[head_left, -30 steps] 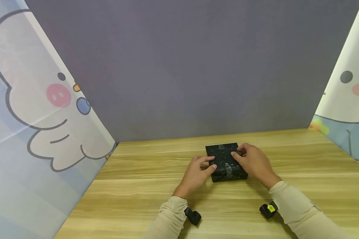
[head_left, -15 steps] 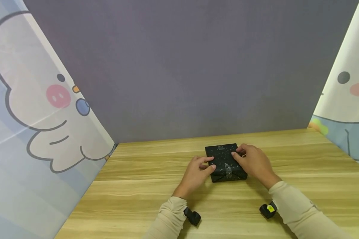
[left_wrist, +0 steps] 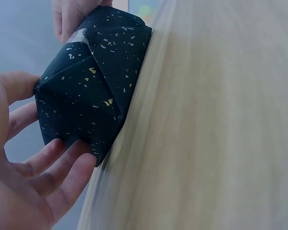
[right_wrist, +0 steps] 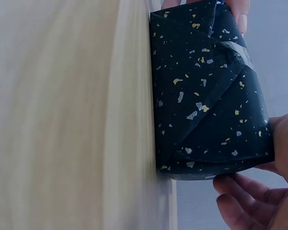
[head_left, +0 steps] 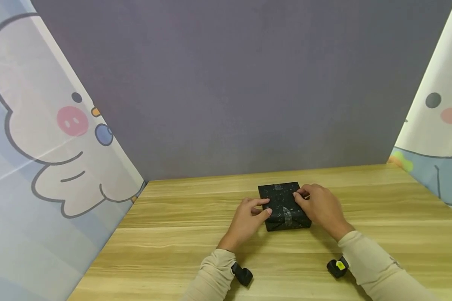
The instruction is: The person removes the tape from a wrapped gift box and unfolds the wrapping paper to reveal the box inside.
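A small box wrapped in black paper with gold and silver flecks (head_left: 281, 200) lies on the wooden table, seen between both hands in the head view. Clear tape (head_left: 288, 214) crosses its near folded flap, and another piece (head_left: 278, 187) shows at the far edge. The left hand (head_left: 245, 220) holds the box's left side, thumb and index finger at the top edge. In the left wrist view, its other fingers (left_wrist: 69, 179) touch the end face. The right hand (head_left: 322, 205) grips the right edge, thumb on top; its lower fingers (right_wrist: 249, 199) are bent by the end face.
The wooden table (head_left: 165, 238) runs back to a grey panel (head_left: 233, 92). Cartoon-printed sheets flank it on the left (head_left: 26, 138) and right (head_left: 437, 133). Black wrist devices hang from the left (head_left: 242, 274) and right (head_left: 337, 268) sleeves.
The right index finger has drawn slightly closer to the thumb at the box's right edge. The box and the left hand stay in place.
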Demonstrator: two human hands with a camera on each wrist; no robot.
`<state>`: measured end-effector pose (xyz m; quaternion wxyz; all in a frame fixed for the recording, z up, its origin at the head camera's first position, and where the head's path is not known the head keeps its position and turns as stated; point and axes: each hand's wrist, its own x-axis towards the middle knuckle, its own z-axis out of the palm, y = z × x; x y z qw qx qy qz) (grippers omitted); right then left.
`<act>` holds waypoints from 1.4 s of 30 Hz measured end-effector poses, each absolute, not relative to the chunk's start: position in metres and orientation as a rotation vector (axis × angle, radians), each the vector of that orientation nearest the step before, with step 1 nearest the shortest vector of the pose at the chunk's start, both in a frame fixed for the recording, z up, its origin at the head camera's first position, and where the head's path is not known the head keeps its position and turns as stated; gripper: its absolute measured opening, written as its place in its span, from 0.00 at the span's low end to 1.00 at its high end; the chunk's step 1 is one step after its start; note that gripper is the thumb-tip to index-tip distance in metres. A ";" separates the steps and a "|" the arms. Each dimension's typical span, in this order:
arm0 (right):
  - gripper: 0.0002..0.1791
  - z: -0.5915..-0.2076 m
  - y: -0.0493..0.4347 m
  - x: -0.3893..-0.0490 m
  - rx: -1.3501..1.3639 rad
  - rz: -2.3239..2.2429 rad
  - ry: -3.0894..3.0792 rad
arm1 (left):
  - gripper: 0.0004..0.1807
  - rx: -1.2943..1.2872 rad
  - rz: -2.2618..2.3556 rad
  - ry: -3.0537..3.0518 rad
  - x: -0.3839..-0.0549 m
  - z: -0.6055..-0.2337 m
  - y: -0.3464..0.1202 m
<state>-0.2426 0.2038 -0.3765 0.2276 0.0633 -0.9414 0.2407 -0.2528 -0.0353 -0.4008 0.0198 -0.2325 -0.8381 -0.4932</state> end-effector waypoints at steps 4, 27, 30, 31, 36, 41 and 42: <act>0.10 -0.378 0.204 -0.241 0.178 0.678 -2.586 | 0.21 -0.716 -1.534 -2.624 -0.252 -0.402 -0.036; 0.08 -0.379 0.196 -0.240 0.156 0.645 -2.534 | 0.22 -0.766 -1.518 -2.623 -0.253 -0.401 -0.040; 0.08 -0.379 0.197 -0.241 0.170 0.660 -2.516 | 0.22 -0.763 -1.516 -2.619 -0.253 -0.400 -0.040; 0.07 -0.380 0.197 -0.241 0.174 0.661 -2.513 | 0.22 -0.764 -1.517 -2.616 -0.253 -0.399 -0.040; 0.07 -0.382 0.199 -0.242 0.191 0.675 -2.503 | 0.22 -0.759 -1.513 -2.621 -0.254 -0.401 -0.040; 0.07 -0.383 0.202 -0.243 0.201 0.694 -2.489 | 0.22 -0.768 -1.507 -2.624 -0.254 -0.401 -0.040; 0.07 -0.383 0.203 -0.244 0.204 0.710 -2.490 | 0.22 -0.769 -1.508 -2.622 -0.254 -0.401 -0.040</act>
